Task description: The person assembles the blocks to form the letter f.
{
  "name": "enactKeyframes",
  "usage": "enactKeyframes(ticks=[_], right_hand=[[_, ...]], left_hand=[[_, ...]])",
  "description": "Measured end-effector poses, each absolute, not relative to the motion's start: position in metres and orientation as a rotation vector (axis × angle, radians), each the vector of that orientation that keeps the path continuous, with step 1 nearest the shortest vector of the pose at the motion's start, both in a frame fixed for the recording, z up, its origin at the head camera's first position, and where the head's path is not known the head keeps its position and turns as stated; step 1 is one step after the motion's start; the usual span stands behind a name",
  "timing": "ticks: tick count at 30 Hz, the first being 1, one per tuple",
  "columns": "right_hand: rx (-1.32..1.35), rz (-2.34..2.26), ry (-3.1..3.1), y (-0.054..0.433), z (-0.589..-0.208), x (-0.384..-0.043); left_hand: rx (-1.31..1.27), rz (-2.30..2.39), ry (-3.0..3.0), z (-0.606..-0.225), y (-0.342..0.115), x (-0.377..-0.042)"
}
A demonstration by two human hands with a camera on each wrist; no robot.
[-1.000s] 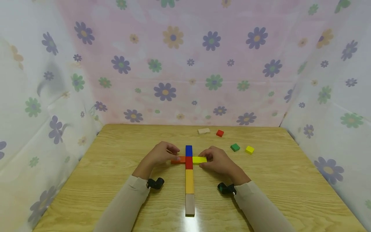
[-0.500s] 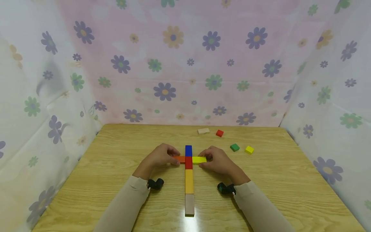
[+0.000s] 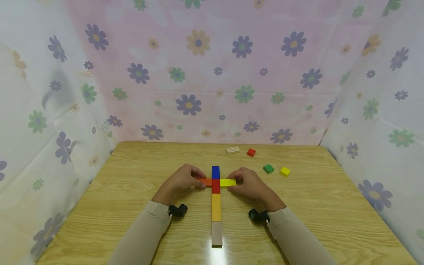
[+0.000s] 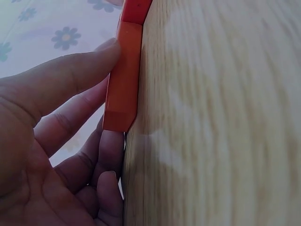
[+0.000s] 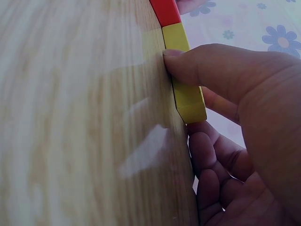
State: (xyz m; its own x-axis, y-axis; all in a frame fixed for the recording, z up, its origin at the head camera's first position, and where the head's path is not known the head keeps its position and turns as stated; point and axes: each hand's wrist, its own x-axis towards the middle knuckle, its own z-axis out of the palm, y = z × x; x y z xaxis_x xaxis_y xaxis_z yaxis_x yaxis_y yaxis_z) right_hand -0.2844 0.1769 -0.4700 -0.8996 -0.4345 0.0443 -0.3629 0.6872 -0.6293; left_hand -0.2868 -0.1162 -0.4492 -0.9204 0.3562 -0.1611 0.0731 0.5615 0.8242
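A: What is at the far left of the work?
B: The left hand (image 3: pixel 185 177), pinching an orange block (image 3: pixel 207 182) between thumb and fingers, the lower fingers curled in. The block lies flat on the wood-grained bench (image 3: pixel 132 158), its inner end touching a red block (image 3: pixel 215 186).
A: And the middle?
B: A straight column of flat-faced blocks, end to end: a blue block (image 3: pixel 215 172) farthest away, then that red one, a long golden-yellow block (image 3: pixel 216 207) with visible grain, and a dull beige block (image 3: pixel 216 233) nearest the person.
A: To the right of it?
B: A bright yellow block (image 3: pixel 226 183) butts against the red one, making a cross. The right hand (image 3: pixel 249 184) pinches it, thumb on the near face.
A: Anything loose?
B: Behind, left to right: a pale striped block (image 3: pixel 233 149), a small red piece (image 3: pixel 251 152), a small green piece (image 3: pixel 268 168) and a small yellow piece (image 3: pixel 285 172), all apart.
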Motion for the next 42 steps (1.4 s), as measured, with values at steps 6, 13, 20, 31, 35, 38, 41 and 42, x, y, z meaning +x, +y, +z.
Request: enactKeyframes(ticks=[6,13,20,31,35,38,41,42], right_hand=[[-0.656,-1.003,2.786,0.176,-0.468,-0.282],[-0.651,-1.001,2.772,0.177,-0.467,-0.283],[-0.675,-1.044,2.732,0.177,-0.465,-0.285],[-0.595,-1.04,2.747,0.182,-0.464,-0.286],[-0.596,-1.035,2.766,0.184,-0.462,-0.29],[-0.582,-1.015,2.783,0.184,-0.46,-0.296],[-0.552,-1.009,2.785,0.183,-0.459,-0.305],[-0.546,-1.009,2.787,0.182,-0.458,-0.308]], left_hand=[[0.365,1.298,2.49,-0.449,-0.116,-0.287],[0.34,1.294,2.503,-0.45,-0.115,-0.288],[0.325,1.299,2.497,-0.452,-0.119,-0.29],[0.326,1.303,2.479,-0.451,-0.115,-0.285],[0.324,1.297,2.482,-0.451,-0.114,-0.285],[0.326,1.29,2.478,-0.451,-0.113,-0.286],[0.321,1.279,2.486,-0.451,-0.114,-0.287],[0.317,1.276,2.488,-0.451,-0.115,-0.287]])
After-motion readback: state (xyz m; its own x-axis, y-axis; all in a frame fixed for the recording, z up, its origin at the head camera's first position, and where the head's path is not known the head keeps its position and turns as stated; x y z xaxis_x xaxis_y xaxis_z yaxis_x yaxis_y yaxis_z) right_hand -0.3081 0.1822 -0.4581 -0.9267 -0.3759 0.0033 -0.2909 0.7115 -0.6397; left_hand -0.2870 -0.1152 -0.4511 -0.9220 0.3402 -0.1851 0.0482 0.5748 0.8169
